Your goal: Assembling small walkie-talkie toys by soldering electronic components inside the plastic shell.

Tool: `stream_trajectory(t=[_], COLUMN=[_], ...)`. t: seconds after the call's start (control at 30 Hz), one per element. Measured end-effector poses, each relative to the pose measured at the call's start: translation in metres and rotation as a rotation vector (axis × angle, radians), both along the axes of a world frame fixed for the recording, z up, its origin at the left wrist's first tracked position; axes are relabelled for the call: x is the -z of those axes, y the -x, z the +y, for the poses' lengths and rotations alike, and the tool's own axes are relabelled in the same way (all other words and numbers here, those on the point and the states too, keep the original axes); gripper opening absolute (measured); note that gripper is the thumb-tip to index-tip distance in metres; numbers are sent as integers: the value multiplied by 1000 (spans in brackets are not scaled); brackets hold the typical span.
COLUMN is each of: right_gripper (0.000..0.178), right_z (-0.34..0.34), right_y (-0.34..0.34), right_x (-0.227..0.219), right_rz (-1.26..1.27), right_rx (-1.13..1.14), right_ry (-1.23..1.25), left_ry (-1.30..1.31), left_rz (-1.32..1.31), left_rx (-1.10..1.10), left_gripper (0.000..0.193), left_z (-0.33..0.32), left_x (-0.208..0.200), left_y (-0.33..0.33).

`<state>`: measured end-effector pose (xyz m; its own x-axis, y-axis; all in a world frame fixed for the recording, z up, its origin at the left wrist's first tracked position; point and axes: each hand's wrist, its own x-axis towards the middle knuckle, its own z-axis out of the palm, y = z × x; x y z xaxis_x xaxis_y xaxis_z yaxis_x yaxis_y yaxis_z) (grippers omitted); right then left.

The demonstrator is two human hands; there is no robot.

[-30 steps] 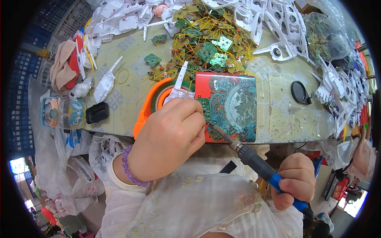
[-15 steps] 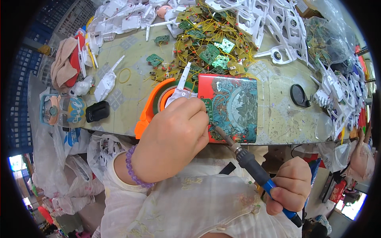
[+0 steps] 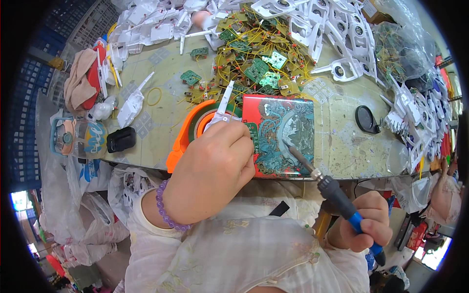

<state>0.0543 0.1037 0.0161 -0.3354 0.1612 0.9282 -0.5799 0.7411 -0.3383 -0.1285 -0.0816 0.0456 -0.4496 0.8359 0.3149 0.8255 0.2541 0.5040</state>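
Observation:
My left hand (image 3: pixel 215 171) is closed, fingers pinched beside a white plastic housing (image 3: pixel 223 108) with a narrow stem and the edge of a green circuit board (image 3: pixel 253 136). My fingers hide how the two parts join. Under and beside them is an orange tape dispenser (image 3: pixel 181 141). A red box with a teal patterned lid (image 3: pixel 273 127) lies right of the board. Wrapped around the blue handle of a soldering iron (image 3: pixel 337 193), my right hand (image 3: pixel 369 222) stays low at the right. The iron's tip is over the lid, apart from the board.
Wired circuit boards (image 3: pixel 254 53) are heaped at the back, between piles of white plastic parts (image 3: pixel 156 24) and white frames (image 3: pixel 342 29). A black round lid (image 3: pixel 366 118) lies at right. Left are a bottle (image 3: pixel 78 136), a black case (image 3: pixel 121 139) and a loose white housing (image 3: pixel 134 103).
The soldering iron's tip has moved right, from the circuit board's edge to over the patterned lid. My right hand shifted slightly right; my left hand barely moved. The box sits slightly nearer.

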Motion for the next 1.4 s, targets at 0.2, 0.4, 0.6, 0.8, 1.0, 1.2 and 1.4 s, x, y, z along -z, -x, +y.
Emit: stream_trajectory(t=[0.2, 0.4, 0.6, 0.8, 1.0, 1.2, 1.4], right_gripper=[34, 33, 27, 19, 23, 31, 27], right_z=[11, 17, 61, 123, 191, 224, 193], right_y=[-13, -29, -75, -115, -100, -51, -26], right_x=[6, 7, -4, -44, -46, -17, 35], right_rz=[-57, -39, 243, 192, 30, -427, -51], right_rx=[63, 270, 1022, 1050, 966, 815, 691], right_ry=[23, 156, 159, 587, 593, 744, 900], left_ry=[49, -11, -4, -8, -14, 130, 205], left_rz=[-25, 8, -10, 9, -4, 256, 392], left_rx=[33, 19, 8, -5, -16, -357, -353], left_gripper=[12, 15, 10, 11, 17, 51, 67], left_z=[-1, 2, 1, 1, 5, 6, 8], left_x=[-3, -2, -6, -7, -15, -4, -1], left_y=[1, 0, -1, -5, -13, -14, -10])
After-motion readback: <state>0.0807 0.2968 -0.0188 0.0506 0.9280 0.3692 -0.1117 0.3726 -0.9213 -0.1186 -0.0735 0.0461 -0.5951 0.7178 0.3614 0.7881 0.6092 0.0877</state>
